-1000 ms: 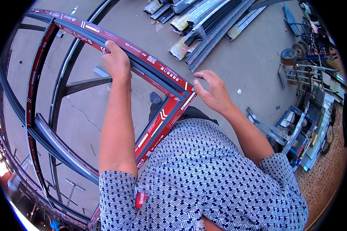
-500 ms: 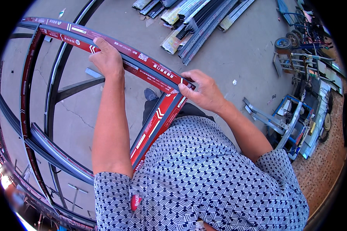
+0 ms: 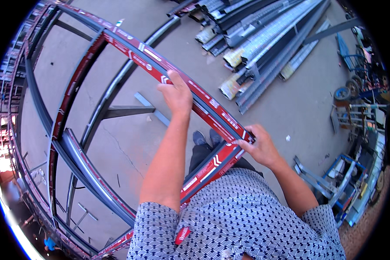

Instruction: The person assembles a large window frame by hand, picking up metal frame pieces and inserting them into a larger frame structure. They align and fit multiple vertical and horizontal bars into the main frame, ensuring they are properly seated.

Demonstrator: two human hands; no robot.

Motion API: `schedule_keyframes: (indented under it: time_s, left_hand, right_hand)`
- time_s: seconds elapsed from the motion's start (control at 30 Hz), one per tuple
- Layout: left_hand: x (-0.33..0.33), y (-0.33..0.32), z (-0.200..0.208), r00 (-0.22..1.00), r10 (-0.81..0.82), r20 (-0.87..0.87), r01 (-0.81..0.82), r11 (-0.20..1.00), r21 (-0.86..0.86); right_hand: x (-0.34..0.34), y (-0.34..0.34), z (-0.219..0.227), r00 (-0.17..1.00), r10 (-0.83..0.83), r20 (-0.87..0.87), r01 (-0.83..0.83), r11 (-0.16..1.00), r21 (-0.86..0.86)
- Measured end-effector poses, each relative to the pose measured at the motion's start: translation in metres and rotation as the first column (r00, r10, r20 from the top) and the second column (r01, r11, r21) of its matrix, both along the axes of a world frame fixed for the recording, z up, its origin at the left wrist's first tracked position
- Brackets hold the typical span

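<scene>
A large window frame (image 3: 214, 104) of dark grey metal profile, wrapped in red printed film, slants across in front of me. My left hand (image 3: 177, 93) is closed around its long top bar, thumb laid along the upper edge. At the right-hand corner my right hand (image 3: 261, 146) pinches the bar's end, with fingers on the far side and thumb on the near side. From that corner a short side bar (image 3: 212, 167) runs back toward my waist. Further left, a crossbar (image 3: 71, 93) joins the frame, and a grey rail (image 3: 91, 167) lies near it.
Below the frame stand dark support rails (image 3: 112, 89) with a metal arm (image 3: 128, 111). Long metal profiles (image 3: 273, 52) are piled on the floor ahead. To the right are a wheeled cart (image 3: 343, 92) and a blue rack (image 3: 344, 171). Someone in blue (image 3: 50, 243) appears far lower left.
The view has shifted, so the frame and both hands appear further right and lower, with more of the profile pile showing. Both hands keep their grips on the same bar.
</scene>
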State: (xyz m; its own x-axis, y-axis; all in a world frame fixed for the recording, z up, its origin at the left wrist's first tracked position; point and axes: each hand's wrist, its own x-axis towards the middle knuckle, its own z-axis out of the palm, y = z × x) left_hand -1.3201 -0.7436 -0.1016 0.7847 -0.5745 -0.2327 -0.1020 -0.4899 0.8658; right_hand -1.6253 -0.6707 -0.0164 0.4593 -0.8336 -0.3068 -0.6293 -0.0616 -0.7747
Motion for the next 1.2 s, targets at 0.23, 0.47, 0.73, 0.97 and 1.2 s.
schedule_keyframes:
  time_s: [0.23, 0.47, 0.73, 0.97, 1.2]
  left_hand:
    - [-0.007, 0.008, 0.016, 0.996, 0.075, 0.037, -0.073, 0.996, -0.05]
    - [-0.009, 0.009, 0.018, 0.997, 0.07, 0.017, -0.068, 0.994, -0.084]
    - [-0.01, 0.009, 0.027, 0.994, 0.092, -0.051, -0.095, 0.994, -0.062]
    - [-0.006, 0.012, 0.009, 0.995, 0.081, -0.063, -0.09, 0.984, -0.153]
    - [-0.002, 0.015, 0.014, 0.996, 0.034, -0.084, -0.048, 0.985, -0.169]
  right_hand:
    - [0.004, -0.005, 0.012, 0.996, 0.076, -0.05, -0.077, 0.997, -0.01]
    - [0.002, -0.005, 0.012, 0.997, 0.075, -0.002, -0.075, 0.997, -0.016]
    - [-0.001, -0.004, 0.008, 0.998, 0.059, -0.013, -0.059, 0.998, -0.009]
    - [0.0, -0.003, 0.008, 0.998, 0.063, -0.023, -0.063, 0.998, -0.009]
    - [-0.001, -0.003, 0.006, 0.998, 0.053, -0.019, -0.053, 0.999, -0.002]
